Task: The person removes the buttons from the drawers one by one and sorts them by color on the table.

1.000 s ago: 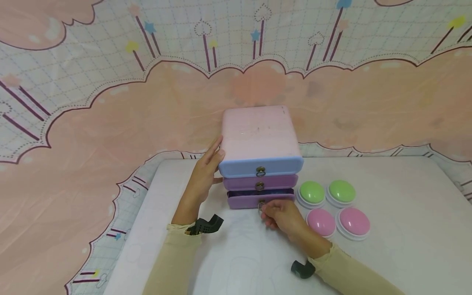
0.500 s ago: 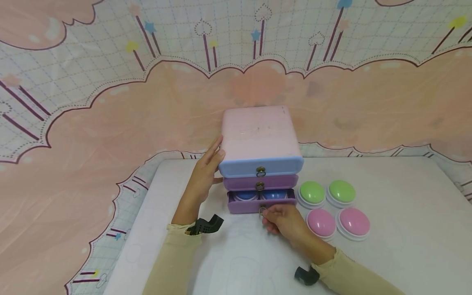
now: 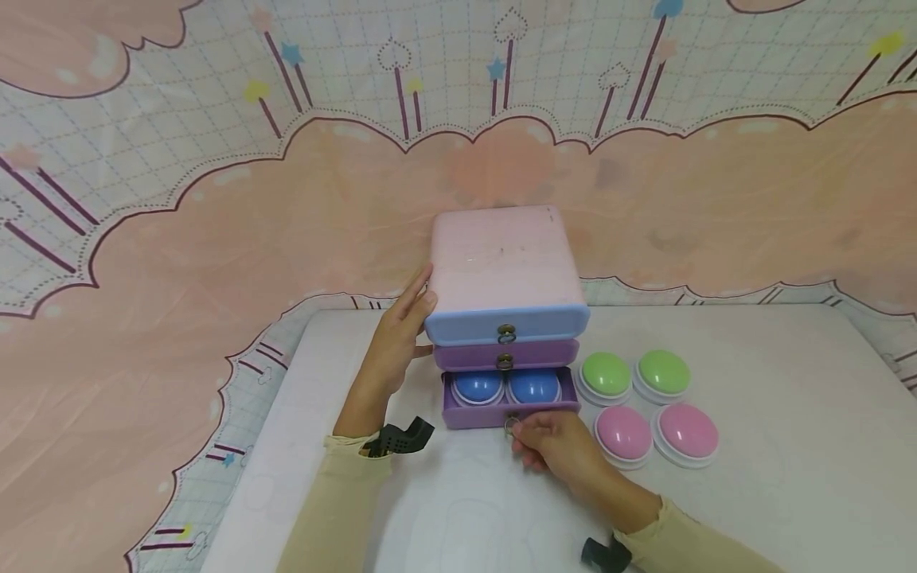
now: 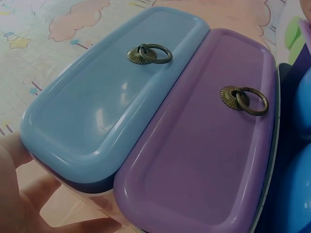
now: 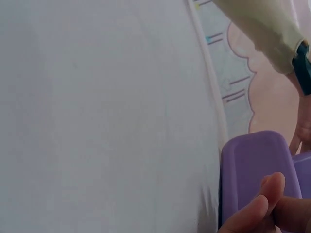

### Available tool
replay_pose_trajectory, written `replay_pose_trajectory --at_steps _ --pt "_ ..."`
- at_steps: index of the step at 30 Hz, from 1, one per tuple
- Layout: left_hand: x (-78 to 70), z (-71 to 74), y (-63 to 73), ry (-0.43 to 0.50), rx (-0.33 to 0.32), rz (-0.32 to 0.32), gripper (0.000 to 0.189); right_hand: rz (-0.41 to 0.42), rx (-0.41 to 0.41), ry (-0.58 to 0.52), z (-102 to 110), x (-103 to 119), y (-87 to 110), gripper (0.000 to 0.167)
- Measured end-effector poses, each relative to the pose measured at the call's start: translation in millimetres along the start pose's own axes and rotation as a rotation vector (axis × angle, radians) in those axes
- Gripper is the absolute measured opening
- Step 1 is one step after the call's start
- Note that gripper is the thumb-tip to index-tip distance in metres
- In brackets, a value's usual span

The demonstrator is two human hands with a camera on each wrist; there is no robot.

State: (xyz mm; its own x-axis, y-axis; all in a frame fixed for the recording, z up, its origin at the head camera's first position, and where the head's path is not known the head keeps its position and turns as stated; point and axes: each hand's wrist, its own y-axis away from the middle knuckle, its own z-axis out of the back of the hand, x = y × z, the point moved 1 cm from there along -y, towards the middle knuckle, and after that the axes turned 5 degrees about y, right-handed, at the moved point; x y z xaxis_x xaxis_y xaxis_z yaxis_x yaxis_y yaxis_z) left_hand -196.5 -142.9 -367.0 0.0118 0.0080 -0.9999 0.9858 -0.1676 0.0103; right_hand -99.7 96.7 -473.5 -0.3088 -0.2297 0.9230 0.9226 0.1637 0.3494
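A small drawer cabinet (image 3: pixel 505 255) with a pink top stands at the back of the table, with a blue drawer front (image 3: pixel 466 326) above two purple ones. The bottom purple drawer (image 3: pixel 473 417) is pulled out and shows two blue domed push lights (image 3: pixel 478 387) with white rims. My right hand (image 3: pixel 562 446) pinches the ring pull (image 3: pixel 511 425) of that drawer between thumb and finger. My left hand (image 3: pixel 392 338) rests on the cabinet's left side with fairly straight fingers. In the left wrist view, brass rings hang from the blue and the middle purple drawer fronts (image 4: pixel 199 131), which are closed.
Two green domed push lights (image 3: pixel 664 372) and two pink ones (image 3: pixel 688 430) lie on the white table (image 3: pixel 788 477) right of the cabinet, close to my right forearm. Behind the table hangs a patterned cloth (image 3: pixel 322 215).
The bottom drawer has slid out toward me, pulled by my right hand, and the blue domes inside have come into view. My left hand stays in place.
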Motion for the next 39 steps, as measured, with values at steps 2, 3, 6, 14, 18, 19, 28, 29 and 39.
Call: replay_pose_trajectory --at_steps 2,3,6,14,18,19,28,29,39 --pt "0.0 -0.1 0.1 -0.002 -0.001 0.0 0.052 -0.008 -0.001 0.003 -1 -1 3.4 0.022" --pt "0.1 -0.2 0.1 -0.003 0.0 -0.001 0.052 -0.011 -0.001 0.004 -1 -1 5.2 0.022" --pt "0.0 -0.4 0.1 -0.007 0.0 -0.001 0.052 -0.017 -0.003 0.009 -3 -3 10.3 0.022" --pt "0.0 -0.3 0.6 -0.005 0.001 -0.003 0.053 -0.029 0.0 0.022 -6 -6 21.7 0.02" --pt "0.8 0.0 0.2 0.0 -0.001 -0.004 0.052 -0.026 0.01 0.011 -8 -7 26.9 0.02" --pt "0.7 0.0 0.2 0.001 -0.001 -0.004 0.052 -0.025 0.013 0.01 -8 -7 28.2 0.02" --pt "1.5 0.6 -0.4 0.006 0.003 -0.01 0.052 -0.011 0.051 0.003 -9 -10 33.3 0.026" --pt "1.7 0.7 -0.6 0.007 0.004 -0.009 0.052 -0.009 0.056 0.002 -9 -11 33.1 0.026" --pt "1.2 0.4 -0.5 0.007 0.009 -0.012 0.053 -0.011 0.109 0.026 -5 -13 36.4 0.027"
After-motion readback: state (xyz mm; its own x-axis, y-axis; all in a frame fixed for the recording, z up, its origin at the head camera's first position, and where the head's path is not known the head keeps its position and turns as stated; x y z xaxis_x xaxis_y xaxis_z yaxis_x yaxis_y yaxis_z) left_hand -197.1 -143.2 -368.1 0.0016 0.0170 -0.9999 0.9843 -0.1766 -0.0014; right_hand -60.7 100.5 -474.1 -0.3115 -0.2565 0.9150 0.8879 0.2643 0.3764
